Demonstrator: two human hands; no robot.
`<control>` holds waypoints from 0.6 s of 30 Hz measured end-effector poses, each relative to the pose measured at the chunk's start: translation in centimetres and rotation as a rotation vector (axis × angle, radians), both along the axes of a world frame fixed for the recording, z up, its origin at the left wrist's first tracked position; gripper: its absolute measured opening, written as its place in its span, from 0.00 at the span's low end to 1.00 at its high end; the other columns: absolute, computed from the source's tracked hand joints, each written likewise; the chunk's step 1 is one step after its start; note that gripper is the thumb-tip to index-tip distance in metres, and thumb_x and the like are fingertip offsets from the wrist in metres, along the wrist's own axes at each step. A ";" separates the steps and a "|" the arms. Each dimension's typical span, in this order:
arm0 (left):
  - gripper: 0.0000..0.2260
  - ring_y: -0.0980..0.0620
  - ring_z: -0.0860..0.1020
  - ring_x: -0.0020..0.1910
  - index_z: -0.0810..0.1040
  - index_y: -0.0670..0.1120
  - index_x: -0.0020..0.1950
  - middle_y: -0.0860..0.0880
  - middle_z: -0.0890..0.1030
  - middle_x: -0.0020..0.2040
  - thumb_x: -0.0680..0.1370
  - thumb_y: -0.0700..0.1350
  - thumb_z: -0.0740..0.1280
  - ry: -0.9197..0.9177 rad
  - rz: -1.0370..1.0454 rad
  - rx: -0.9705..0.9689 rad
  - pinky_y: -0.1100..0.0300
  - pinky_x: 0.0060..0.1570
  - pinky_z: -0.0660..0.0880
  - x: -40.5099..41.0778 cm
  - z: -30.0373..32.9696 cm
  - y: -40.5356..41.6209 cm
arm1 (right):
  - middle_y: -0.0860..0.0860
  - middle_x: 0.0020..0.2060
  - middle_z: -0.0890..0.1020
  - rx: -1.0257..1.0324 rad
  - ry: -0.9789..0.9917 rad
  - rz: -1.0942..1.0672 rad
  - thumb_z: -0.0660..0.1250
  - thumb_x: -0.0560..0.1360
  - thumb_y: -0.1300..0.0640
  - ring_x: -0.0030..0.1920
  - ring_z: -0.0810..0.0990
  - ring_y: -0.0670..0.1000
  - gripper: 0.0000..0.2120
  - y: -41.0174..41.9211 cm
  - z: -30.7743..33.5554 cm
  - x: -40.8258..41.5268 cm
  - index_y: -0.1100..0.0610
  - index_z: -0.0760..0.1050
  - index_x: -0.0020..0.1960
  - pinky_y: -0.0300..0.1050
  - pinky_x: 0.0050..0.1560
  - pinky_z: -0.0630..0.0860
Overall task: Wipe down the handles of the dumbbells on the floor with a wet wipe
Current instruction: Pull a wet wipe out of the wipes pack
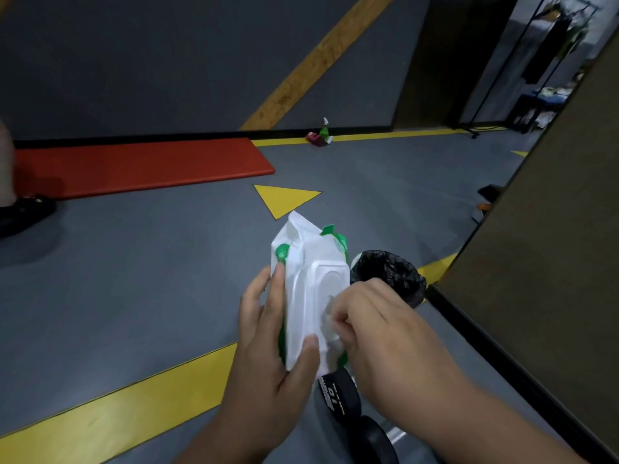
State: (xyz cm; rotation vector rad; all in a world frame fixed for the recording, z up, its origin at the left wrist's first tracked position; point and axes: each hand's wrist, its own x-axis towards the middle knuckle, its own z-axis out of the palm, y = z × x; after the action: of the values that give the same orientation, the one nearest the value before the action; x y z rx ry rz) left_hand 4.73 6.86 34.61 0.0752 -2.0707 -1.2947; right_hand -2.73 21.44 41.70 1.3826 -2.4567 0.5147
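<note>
The left hand (268, 333) holds a white and green pack of wipes (311, 293) up over the gray floor (150, 279). Its fingers wrap round the left side of the pack and its thumb presses on the near front. The right hand (385, 333) is at the lid of the pack, with its fingertips pinched together on something small and white there. It is blurry, so it is hard to tell if that is a wipe or part of the lid.

Under the hands, near the bottom edge, lies a black dumbbell (338, 393) on the floor. The hands and arms hide most of it, and the picture cuts off the rest. Only a bit of its shiny handle (395, 437) shows.

Just right of the pack is a bin with a black bag (392, 272), partly hidden by the right hand. Far off to the left is a red mat (140, 165). A green bottle (324, 130) stands by the far wall, too small to see well. A dark shoe (26, 212) is cut off at the left edge.
</note>
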 end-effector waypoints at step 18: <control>0.29 0.54 0.72 0.70 0.62 0.55 0.78 0.54 0.73 0.72 0.78 0.49 0.67 -0.302 -0.214 0.393 0.48 0.68 0.72 -1.9 -4.1 -0.2 | 0.43 0.39 0.78 -0.221 -0.498 -0.351 0.70 0.76 0.49 0.41 0.79 0.42 0.05 0.8 -7.3 -2.4 0.47 0.84 0.48 0.41 0.46 0.78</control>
State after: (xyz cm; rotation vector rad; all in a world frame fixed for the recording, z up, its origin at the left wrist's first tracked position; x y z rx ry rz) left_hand 2.81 6.62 30.48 0.2419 -2.0794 -1.9114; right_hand -5.13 22.28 34.37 0.7762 -2.8233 1.1090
